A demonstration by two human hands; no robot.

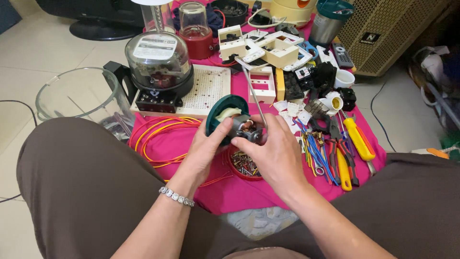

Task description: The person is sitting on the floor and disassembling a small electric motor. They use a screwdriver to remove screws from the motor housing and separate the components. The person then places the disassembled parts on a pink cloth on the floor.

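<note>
Two bare hands meet over a pink cloth spread on the floor, between the person's knees. The left hand (203, 148), with a beaded bracelet on its wrist, is curled around a small electric motor (243, 129) seated in a dark green round housing (221, 111), thumb pressed on the housing's rim. The right hand (273, 151) is closed around the lower end of a thin metal screwdriver shaft (253, 93), whose tip appears to go down into the motor; the exact contact point is hidden by the fingers.

The step in hand looks like working a fastener on the motor. Judging from this, the next move calls for a steady grip by the left hand while the right turns the tool.

The motor shows grey metal and coppery windings, with a pale part inside the green shell.

Just below the hands sits a red dish of screws (243, 165). To the right of the right hand lie yellow-handled screwdrivers (358, 139) and pliers (341, 165). To the left of the left hand are coiled red and yellow wires (158, 136); beyond them stand a glass-domed meter (158, 60) and a clear jug (79, 98).
</note>
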